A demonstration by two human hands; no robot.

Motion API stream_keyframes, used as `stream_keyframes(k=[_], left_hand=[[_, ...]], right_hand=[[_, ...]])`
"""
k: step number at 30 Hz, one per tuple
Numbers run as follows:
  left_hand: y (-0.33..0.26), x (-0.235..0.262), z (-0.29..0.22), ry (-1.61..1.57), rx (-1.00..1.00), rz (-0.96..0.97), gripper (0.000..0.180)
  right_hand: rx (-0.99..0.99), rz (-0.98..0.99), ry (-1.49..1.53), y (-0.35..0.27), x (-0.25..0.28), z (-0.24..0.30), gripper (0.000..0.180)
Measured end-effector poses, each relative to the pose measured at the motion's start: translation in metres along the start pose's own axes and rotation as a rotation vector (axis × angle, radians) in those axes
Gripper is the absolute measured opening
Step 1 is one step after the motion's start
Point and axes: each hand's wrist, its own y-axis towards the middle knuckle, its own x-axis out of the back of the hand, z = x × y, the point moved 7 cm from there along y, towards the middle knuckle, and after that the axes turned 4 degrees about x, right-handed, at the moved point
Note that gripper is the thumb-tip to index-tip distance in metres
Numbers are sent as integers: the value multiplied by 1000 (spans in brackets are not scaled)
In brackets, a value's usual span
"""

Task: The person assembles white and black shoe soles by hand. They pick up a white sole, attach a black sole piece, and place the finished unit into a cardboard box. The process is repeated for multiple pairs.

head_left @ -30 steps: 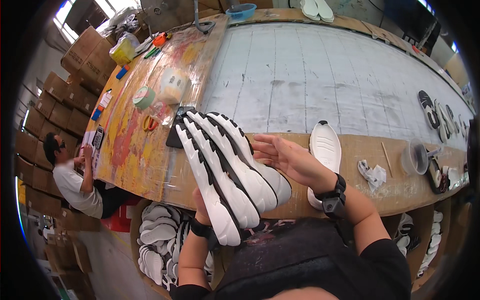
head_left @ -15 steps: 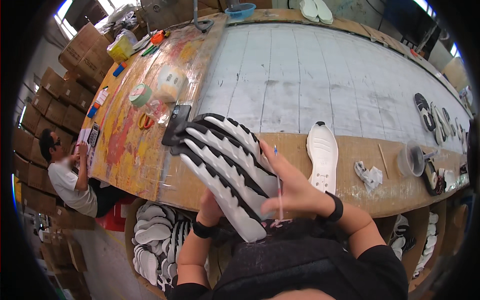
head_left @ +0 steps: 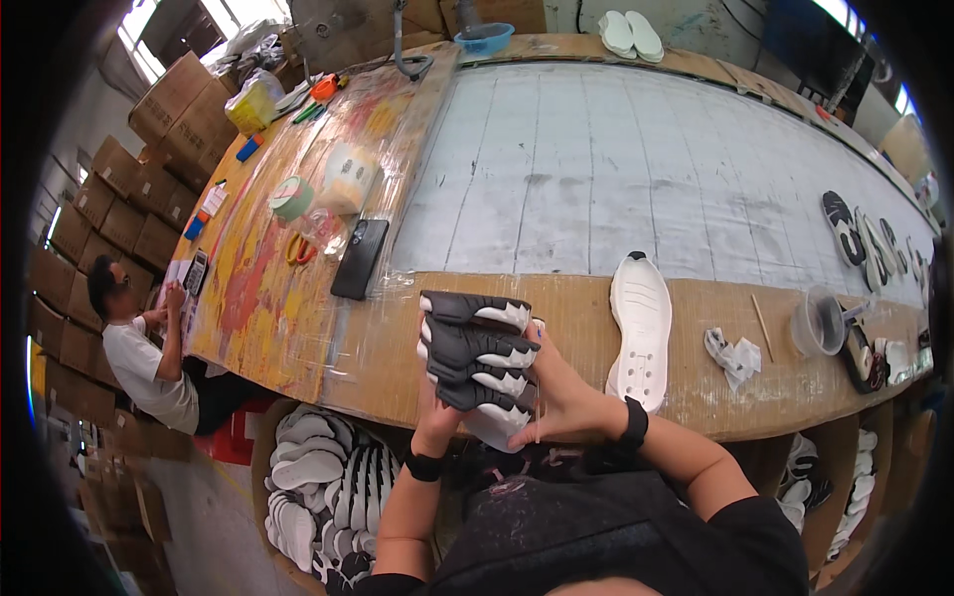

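Between my two hands stands a stack of several black-and-white shoe soles (head_left: pixel 475 363), their dark ends turned up and away from me. My left hand (head_left: pixel 434 417) is closed round the stack's left side, its fingers mostly hidden. From the right, my right hand (head_left: pixel 574 399) grips the same stack, thumb on the near side. A thin, pale stick-like tool (head_left: pixel 538 412) also runs along the right hand's fingers; its kind is unclear. Right of the hands, a single white sole (head_left: pixel 641 323) lies on the cardboard-covered table edge (head_left: pixel 556 298).
A black phone (head_left: pixel 360 260), scissors (head_left: pixel 300 249) and a green-lidded jar (head_left: pixel 291 199) lie left. Crumpled tissue (head_left: pixel 733 358), a wooden stick (head_left: pixel 762 328) and a clear plastic cup (head_left: pixel 819 323) sit right. Boxes of soles (head_left: pixel 308 462) stand below. A person (head_left: pixel 149 348) sits far left.
The stack has swung from lying slantwise to the left to pointing its ends upward, closer to me. The phone, partly covered before, now shows fully. Both hands keep their hold.
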Motion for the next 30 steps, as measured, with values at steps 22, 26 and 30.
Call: stream_keyframes(k=[22,26,30], left_hand=[[44,-111,-113,620,-462,-85,41],[54,-113,-114,473,-260,155,40],[56,-108,-122,289,-75,383,35]], right_hand=[[-303,-648,1544,-23,52,-57,57],[-265,-638,1551,-30,57,-73,60],[-229,-589,1732,-28,57,-75,46]])
